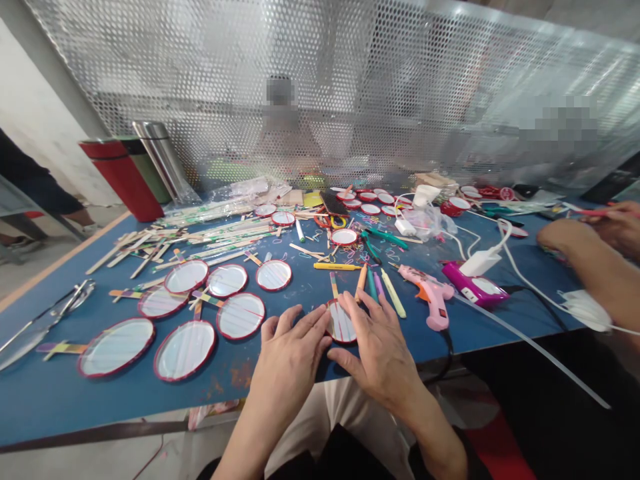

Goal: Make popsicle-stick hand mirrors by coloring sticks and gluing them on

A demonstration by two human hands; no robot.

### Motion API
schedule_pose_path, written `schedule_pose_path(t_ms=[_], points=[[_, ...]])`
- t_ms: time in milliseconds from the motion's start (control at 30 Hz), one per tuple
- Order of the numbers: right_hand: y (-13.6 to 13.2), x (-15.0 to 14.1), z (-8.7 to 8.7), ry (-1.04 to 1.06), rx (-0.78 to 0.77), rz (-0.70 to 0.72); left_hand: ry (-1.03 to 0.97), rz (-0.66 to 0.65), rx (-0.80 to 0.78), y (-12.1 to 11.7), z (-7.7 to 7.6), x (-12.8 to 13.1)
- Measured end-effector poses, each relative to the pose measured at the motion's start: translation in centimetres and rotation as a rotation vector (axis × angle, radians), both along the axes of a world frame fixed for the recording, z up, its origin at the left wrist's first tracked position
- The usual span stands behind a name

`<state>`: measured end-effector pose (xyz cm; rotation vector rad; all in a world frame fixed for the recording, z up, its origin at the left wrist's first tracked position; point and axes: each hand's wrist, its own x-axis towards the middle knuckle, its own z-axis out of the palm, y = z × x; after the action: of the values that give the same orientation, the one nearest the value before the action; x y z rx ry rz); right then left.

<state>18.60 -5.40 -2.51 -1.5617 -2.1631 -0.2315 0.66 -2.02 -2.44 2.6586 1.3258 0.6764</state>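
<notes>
A round, red-rimmed disc (343, 323) with a colored craft-stick handle lies at the table's front edge, partly hidden by both hands. My left hand (295, 340) rests at its left side, fingers stretched toward it and fingertips on or beside its rim. Over the disc's right part spreads my right hand (373, 333), thumb apart and fingers extended. Neither hand grips anything that shows. Just beyond the right fingers lie several markers, among them a pale yellow one (393, 293) and a yellow-orange one (337, 267). A pink glue gun (427, 293) lies to the right.
Several similar discs with stick handles, one a large disc (185, 351), lie to the left. Behind them are loose craft sticks (135, 250), pliers (387, 239) and a red bottle (123, 180). A purple power strip (475, 283) trails cables at right, near another person's arm (595, 267).
</notes>
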Motion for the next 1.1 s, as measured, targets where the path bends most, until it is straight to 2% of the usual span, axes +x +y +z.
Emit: schedule_pose_path(t_ms=[867,1100], points=[[0.01,0.16,-0.35,-0.020,0.070,-0.012,0.006,-0.009,0.016,-0.16,-0.02,0.10],[0.03,0.26,-0.16,-0.169,0.004,0.002,-0.009,0.061,0.094,-0.08,-0.60,-0.17]])
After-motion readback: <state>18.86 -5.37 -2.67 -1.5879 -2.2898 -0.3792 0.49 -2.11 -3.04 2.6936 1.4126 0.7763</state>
